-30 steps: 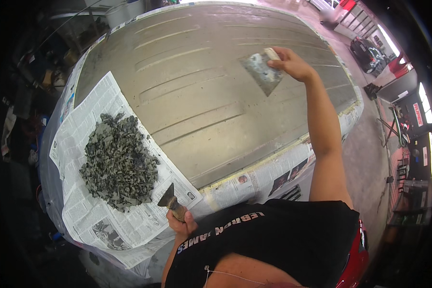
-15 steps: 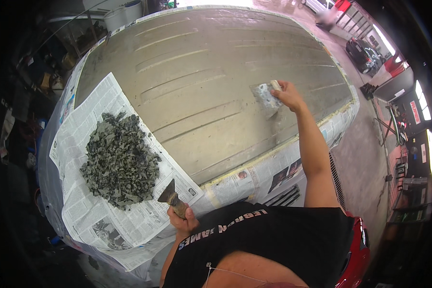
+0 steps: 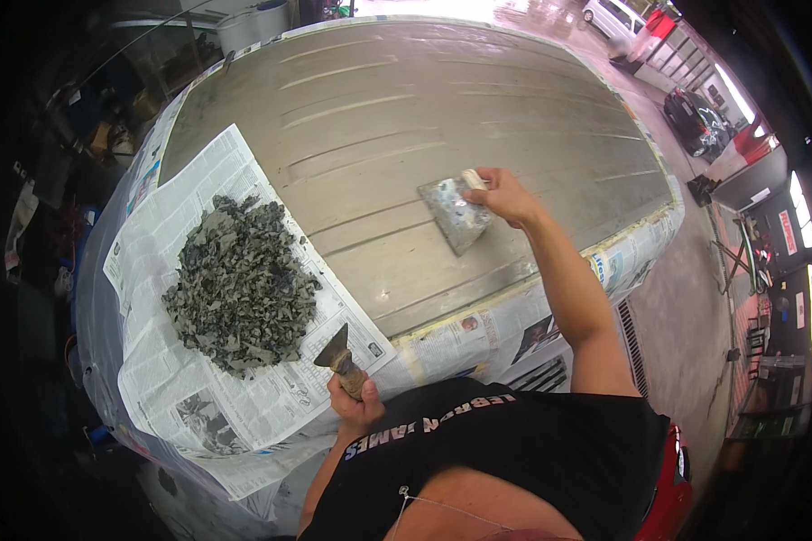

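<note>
Grey flakes (image 3: 241,290) lie heaped on a newspaper sheet (image 3: 144,388) spread over the left end of a dull, ribbed panel (image 3: 532,131), with one loose bit (image 3: 302,241) at the heap's right side. The left hand (image 3: 356,408), beside the sheet's lower right edge, is curled around the handle (image 3: 352,385) of a narrow scraper (image 3: 344,365); its dark, flared blade (image 3: 336,348) points away over the paper. The right hand (image 3: 505,197) pinches the pale handle (image 3: 472,179) of a wide scraper (image 3: 454,215), whose broad, smeared blade slants over the panel, right of the heap and well apart from it. Whether that blade touches the surface cannot be told. Taped newspaper (image 3: 474,330) covers the panel's near edge.
</note>
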{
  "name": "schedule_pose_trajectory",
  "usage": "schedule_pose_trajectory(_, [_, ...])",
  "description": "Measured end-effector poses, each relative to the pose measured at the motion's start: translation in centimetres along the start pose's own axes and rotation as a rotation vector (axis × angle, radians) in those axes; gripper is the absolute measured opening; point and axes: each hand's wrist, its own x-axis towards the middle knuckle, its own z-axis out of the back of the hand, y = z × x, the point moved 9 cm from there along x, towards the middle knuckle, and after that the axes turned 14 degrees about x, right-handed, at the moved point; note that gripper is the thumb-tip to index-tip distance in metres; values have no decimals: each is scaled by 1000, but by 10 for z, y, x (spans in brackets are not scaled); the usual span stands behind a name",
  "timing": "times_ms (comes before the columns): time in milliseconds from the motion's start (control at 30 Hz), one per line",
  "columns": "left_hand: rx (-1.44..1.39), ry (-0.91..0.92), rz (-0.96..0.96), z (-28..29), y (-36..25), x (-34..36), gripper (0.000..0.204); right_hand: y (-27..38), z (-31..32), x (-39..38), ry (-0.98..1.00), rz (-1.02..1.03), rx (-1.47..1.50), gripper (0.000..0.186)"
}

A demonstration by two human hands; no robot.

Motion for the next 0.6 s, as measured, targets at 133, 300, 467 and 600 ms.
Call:
schedule_pose_trajectory(133, [-41, 1, 13, 1, -3, -1, 41, 42, -70, -7, 135, 76, 148, 33])
schedule_pose_trajectory(300, [-157, -12, 21, 4, -3, -3, 46, 135, -130, -19, 240, 366, 333, 37])
schedule_pose_trajectory(467, [-202, -119, -3, 11, -5, 0, 54, 171, -236, -46, 361, 559, 337, 34])
schedule_pose_trajectory(600, [-211, -131, 30, 14, -6, 4, 56, 85, -318, -43, 376, 444, -189, 36])
